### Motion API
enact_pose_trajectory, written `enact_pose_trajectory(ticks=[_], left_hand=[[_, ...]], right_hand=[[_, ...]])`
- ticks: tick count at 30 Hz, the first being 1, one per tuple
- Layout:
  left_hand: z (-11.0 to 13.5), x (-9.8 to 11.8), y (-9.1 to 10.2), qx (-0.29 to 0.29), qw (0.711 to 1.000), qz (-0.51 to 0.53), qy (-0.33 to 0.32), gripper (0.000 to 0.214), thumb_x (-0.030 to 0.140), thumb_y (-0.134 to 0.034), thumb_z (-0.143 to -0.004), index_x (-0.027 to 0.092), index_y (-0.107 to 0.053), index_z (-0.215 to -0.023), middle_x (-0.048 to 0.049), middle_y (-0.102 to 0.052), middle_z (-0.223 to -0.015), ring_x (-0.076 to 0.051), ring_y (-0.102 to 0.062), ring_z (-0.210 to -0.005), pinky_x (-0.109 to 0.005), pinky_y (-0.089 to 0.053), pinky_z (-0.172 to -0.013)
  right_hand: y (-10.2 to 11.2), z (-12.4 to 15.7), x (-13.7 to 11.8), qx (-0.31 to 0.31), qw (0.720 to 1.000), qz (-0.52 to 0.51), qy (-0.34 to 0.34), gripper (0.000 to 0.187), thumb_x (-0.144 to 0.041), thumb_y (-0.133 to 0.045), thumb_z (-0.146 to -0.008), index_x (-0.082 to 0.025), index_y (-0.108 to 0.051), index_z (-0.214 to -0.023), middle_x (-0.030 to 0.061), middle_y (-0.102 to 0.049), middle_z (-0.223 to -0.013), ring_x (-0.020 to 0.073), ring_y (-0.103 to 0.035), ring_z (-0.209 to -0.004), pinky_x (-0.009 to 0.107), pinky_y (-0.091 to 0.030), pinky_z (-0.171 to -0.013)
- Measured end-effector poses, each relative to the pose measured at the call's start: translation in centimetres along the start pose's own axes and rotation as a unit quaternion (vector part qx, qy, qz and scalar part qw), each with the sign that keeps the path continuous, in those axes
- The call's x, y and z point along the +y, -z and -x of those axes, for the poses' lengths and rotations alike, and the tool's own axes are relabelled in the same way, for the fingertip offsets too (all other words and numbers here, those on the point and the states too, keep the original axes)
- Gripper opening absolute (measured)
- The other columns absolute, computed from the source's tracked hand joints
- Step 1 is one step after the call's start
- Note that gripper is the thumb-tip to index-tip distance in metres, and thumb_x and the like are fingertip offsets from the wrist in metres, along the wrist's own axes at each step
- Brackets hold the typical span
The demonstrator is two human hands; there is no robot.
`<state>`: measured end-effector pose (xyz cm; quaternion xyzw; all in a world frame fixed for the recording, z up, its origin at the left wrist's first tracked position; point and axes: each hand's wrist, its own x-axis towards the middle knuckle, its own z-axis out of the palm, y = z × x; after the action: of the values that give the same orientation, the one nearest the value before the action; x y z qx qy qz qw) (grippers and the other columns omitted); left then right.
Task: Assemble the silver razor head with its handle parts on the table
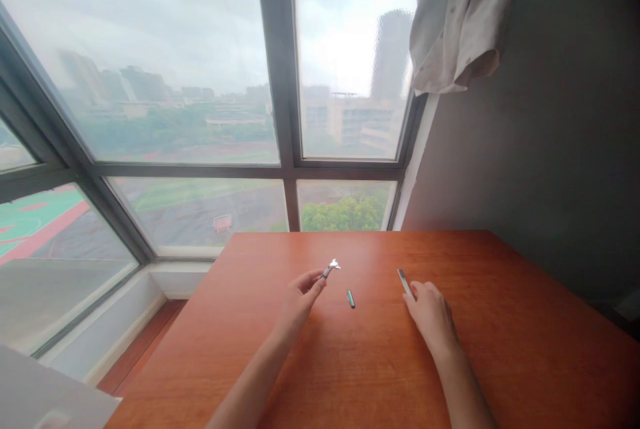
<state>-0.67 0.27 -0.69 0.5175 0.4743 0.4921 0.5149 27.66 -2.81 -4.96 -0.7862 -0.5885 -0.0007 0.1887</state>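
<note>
My left hand (304,292) pinches a short metal piece, which looks like the neck of a razor (328,271), between thumb and fingers. Its bright, forked silver head points away from me, just above the table. Closed around the lower end of a slim silver-grey handle (405,282) is my right hand (431,312); the handle's dark tip points forward and left. Between the two hands, a small green-and-black bar like a razor cartridge (351,299) lies on the table, touched by neither hand.
The reddish-brown wooden table (380,375) extends to the window frame (287,172) at the far side. A light shirt (457,22) hangs above at the right, in front of a grey wall (540,162). A white surface (55,389) stands at the lower left.
</note>
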Motion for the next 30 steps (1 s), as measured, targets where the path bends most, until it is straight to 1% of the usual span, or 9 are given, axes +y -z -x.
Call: enact_pose_trajectory(ticks=[2,3,5,8,11,14,20,25,30], left_hand=[[0.0,-0.1,0.0,-0.009,1.0,0.001,0.0,0.038,0.042,-0.073,-0.066,0.017,-0.074,-0.095,-0.0072,-0.071,-0.085,-0.022,-0.061,-0.084,-0.03,-0.046,-0.078],[0.0,-0.1,0.0,-0.014,1.0,0.001,0.001,0.039,0.042,-0.073,-0.066,0.017,-0.073,-0.096,-0.0072,-0.071,-0.085,-0.022,-0.061,-0.084,-0.03,-0.046,-0.077],[0.2,0.0,-0.2,-0.022,1.0,0.0,0.004,0.039,0.043,-0.072,-0.067,0.016,-0.073,-0.096,-0.0073,-0.071,-0.084,-0.022,-0.061,-0.083,-0.03,-0.046,-0.077],[0.6,0.4,-0.5,-0.022,1.0,0.002,0.0,0.038,0.042,-0.071,-0.069,0.016,-0.073,-0.096,-0.0076,-0.071,-0.083,-0.022,-0.061,-0.084,-0.031,-0.045,-0.079],[0.9,0.8,-0.8,-0.017,1.0,0.005,-0.01,0.037,0.041,-0.071,-0.07,0.016,-0.072,-0.097,-0.0071,-0.071,-0.083,-0.022,-0.061,-0.084,-0.031,-0.045,-0.08],[1.1,1.1,-0.9,-0.01,1.0,0.011,-0.012,0.037,0.041,-0.072,-0.068,0.015,-0.073,-0.094,-0.0065,-0.07,-0.08,-0.021,-0.061,-0.081,-0.03,-0.045,-0.078],[0.9,1.2,-0.8,0.014,1.0,0.017,0.005,0.04,0.044,-0.073,-0.066,0.016,-0.073,-0.093,-0.0073,-0.071,-0.078,-0.02,-0.062,-0.076,-0.026,-0.045,-0.063],[0.7,0.9,-0.8,0.026,0.999,0.03,0.004,0.039,0.043,-0.074,-0.064,0.016,-0.073,-0.092,-0.0066,-0.071,-0.074,-0.02,-0.062,-0.073,-0.026,-0.044,-0.062],[0.6,0.6,-0.8,0.027,0.999,0.037,-0.001,0.041,0.044,-0.074,-0.065,0.014,-0.072,-0.093,-0.0069,-0.07,-0.074,-0.019,-0.06,-0.07,-0.026,-0.043,-0.061]], right_hand=[[0.0,0.2,-1.2,0.012,0.996,-0.069,0.047,0.02,-0.022,-0.057,-0.081,-0.017,-0.066,-0.097,0.0087,-0.062,-0.088,0.019,-0.06,-0.073,0.027,-0.042,-0.064],[0.0,0.3,-2.0,-0.004,0.99,-0.115,0.081,0.022,-0.021,-0.057,-0.081,-0.017,-0.065,-0.101,0.0068,-0.062,-0.087,0.0172,-0.059,-0.071,0.027,-0.043,-0.067],[0.0,0.8,-3.7,-0.061,0.969,-0.191,0.147,0.027,-0.019,-0.057,-0.08,-0.017,-0.064,-0.106,0.0039,-0.061,-0.087,0.0146,-0.057,-0.067,0.025,-0.044,-0.07],[-0.1,1.4,-5.7,-0.119,0.946,-0.239,0.186,0.032,-0.016,-0.059,-0.077,-0.019,-0.063,-0.108,0.0024,-0.061,-0.089,0.0147,-0.057,-0.073,0.024,-0.044,-0.072],[0.1,1.4,-7.0,-0.157,0.941,-0.217,0.205,0.033,-0.014,-0.061,-0.073,-0.021,-0.064,-0.106,0.002,-0.061,-0.089,0.0157,-0.056,-0.078,0.023,-0.041,-0.072],[0.5,0.7,-7.8,-0.2,0.938,-0.173,0.225,0.028,-0.017,-0.062,-0.074,-0.022,-0.064,-0.102,0.0027,-0.059,-0.091,0.016,-0.056,-0.081,0.023,-0.039,-0.073],[1.7,-0.6,-9.2,-0.255,0.931,-0.087,0.246,0.025,-0.02,-0.062,-0.076,-0.021,-0.064,-0.1,0.0056,-0.059,-0.1,0.0183,-0.057,-0.086,0.024,-0.037,-0.072],[2.1,-0.6,-10.0,-0.243,0.936,-0.036,0.253,0.022,-0.012,-0.053,-0.079,-0.02,-0.067,-0.095,0.0066,-0.062,-0.096,0.0174,-0.059,-0.081,0.024,-0.036,-0.066],[1.5,-0.1,-10.1,-0.218,0.944,0.001,0.247,0.018,-0.017,-0.055,-0.081,-0.02,-0.067,-0.093,0.0082,-0.063,-0.1,0.0193,-0.061,-0.084,0.025,-0.036,-0.066]])
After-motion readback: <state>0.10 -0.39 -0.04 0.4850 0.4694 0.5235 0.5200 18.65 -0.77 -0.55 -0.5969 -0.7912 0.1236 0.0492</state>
